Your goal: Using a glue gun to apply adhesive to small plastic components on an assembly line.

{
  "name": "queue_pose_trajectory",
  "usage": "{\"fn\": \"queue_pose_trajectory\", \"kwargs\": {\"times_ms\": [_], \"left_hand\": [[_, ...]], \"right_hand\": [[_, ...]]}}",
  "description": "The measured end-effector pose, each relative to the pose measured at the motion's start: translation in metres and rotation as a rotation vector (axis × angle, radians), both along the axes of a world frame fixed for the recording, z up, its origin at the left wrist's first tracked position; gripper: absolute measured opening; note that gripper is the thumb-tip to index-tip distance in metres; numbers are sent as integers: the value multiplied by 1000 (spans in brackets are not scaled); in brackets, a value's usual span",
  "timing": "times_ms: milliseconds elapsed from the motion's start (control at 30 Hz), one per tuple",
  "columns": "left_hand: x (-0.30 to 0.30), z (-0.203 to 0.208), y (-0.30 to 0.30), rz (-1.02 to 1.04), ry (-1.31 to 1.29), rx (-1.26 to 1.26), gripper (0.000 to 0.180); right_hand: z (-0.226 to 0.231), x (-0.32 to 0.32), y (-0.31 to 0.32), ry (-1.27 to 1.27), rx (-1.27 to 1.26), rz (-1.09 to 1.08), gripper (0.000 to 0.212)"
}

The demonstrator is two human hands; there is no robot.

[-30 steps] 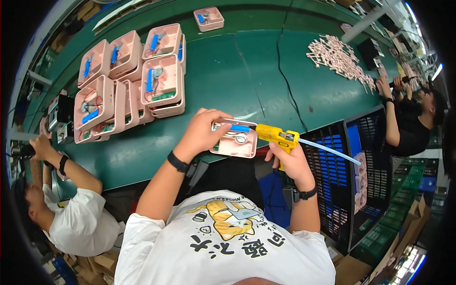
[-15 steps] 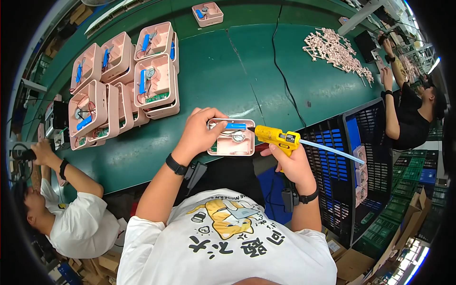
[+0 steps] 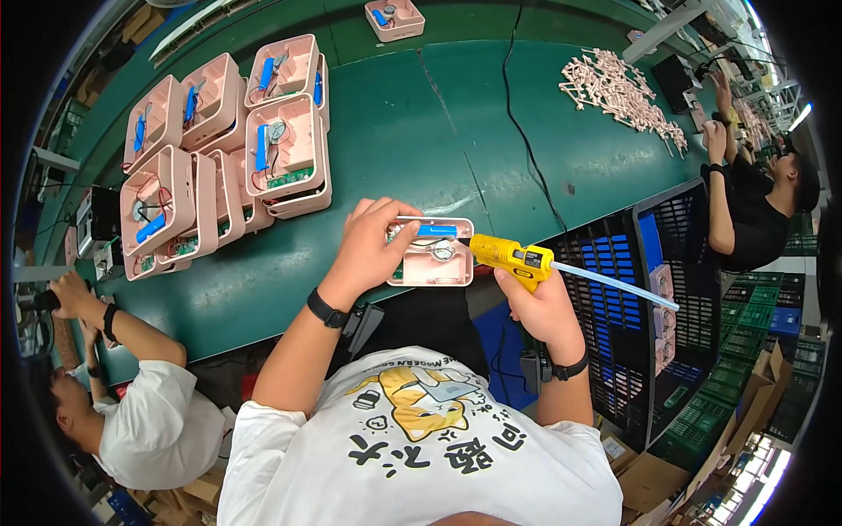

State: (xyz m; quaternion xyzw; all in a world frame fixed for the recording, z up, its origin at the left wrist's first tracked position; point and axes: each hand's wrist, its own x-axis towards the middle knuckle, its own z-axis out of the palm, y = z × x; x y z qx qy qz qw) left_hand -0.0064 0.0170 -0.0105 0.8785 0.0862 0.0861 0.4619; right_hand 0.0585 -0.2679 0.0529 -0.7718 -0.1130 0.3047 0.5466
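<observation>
A pink plastic housing [image 3: 438, 275] rests at the near edge of the green table, its inside facing up. Within it lie a blue cylindrical battery [image 3: 436, 231], a round pale part [image 3: 443, 250] and thin wires. My left hand [image 3: 373, 243] grips the housing's left side, with the thumb over the rim by the battery. In my right hand [image 3: 538, 302] is a yellow hot glue gun [image 3: 504, 254], a long clear glue stick [image 3: 614, 285] jutting from its back. The gun's nozzle points left, at the housing's right side near the battery; exact contact cannot be made out.
Stacked pink housings [image 3: 285, 145] with batteries stand at the left; another housing [image 3: 395, 19] sits at the back. Small pink parts [image 3: 621, 92] are heaped at the far right. A black cable [image 3: 519, 131] crosses the table. A black crate [image 3: 614, 316] is at my right. Co-workers sit either side.
The glue gun's nozzle has shifted slightly lower on the housing's right side, away from the battery's end. My left hand keeps its hold on the housing.
</observation>
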Motion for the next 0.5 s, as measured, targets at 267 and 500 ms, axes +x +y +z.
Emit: {"fn": "queue_pose_trajectory", "kwargs": {"times_ms": [267, 500], "left_hand": [[-7, 3, 7, -114, 2, 45, 32], [-8, 6, 4, -128, 2, 75, 48]], "right_hand": [[5, -3, 31, 83, 78, 12, 25], [-5, -3, 47, 69, 24, 118, 24]]}}
